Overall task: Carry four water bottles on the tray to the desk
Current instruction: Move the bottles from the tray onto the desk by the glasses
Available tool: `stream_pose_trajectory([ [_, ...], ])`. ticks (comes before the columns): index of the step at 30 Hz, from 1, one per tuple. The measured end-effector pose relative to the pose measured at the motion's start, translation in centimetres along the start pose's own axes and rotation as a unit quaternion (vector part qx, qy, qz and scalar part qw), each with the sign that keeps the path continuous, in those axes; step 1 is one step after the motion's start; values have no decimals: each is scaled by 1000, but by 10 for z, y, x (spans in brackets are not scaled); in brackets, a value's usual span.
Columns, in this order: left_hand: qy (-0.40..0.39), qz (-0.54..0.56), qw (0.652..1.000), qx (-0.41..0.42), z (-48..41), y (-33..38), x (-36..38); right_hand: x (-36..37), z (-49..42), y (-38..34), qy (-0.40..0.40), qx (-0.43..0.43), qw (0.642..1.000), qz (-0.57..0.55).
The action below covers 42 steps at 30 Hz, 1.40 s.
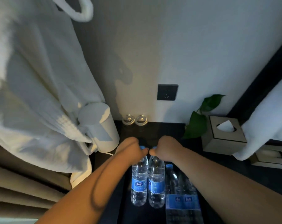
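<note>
My left hand (130, 147) is closed around the blue cap end of one clear plastic water bottle with a blue label (139, 183), and my right hand (165, 147) is closed the same way on a second bottle of the same kind (156, 183). The two bottles hang side by side, touching, straight below my knuckles. Just right of my right-hand bottle, under my right forearm, stand two more blue-capped bottles (182, 196), close together on a dark tray or surface (125, 212); I cannot tell which. That makes four bottles.

Beyond my fists, against the wall, sit two clear glasses (135, 119), side by side. Left of my left hand stands one white electric kettle (99, 126), with a white waffle-weave bathrobe (35, 78) hanging beside it. Right of my right hand is one grey square tissue box (224, 135), with a green-leaved plant (200, 120) between it and my grip. One dark wall socket (167, 92) sits above the glasses.
</note>
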State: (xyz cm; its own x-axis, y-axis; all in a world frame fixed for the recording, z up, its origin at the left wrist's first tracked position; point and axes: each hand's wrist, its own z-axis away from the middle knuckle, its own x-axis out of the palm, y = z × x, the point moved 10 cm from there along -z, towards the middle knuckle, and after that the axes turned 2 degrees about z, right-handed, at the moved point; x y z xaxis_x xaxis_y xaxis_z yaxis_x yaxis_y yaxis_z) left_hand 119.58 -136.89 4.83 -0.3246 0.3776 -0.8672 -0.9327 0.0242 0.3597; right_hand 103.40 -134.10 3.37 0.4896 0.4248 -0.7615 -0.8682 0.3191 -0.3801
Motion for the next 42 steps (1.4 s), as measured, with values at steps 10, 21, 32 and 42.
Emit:
stream_pose_trajectory([
  [10,72,-28,995,56,10,40,-40,-48,33,0,112,-27,993,-11],
  [21,108,-59,985,121,-12,97,-72,-109,32,3,238,-27,971,14],
  [32,130,-24,982,137,-78,130,-70,-146,-18,34,303,-28,952,-38],
  [42,135,14,983,126,-116,131,-56,-148,-60,47,282,-18,959,-24],
])
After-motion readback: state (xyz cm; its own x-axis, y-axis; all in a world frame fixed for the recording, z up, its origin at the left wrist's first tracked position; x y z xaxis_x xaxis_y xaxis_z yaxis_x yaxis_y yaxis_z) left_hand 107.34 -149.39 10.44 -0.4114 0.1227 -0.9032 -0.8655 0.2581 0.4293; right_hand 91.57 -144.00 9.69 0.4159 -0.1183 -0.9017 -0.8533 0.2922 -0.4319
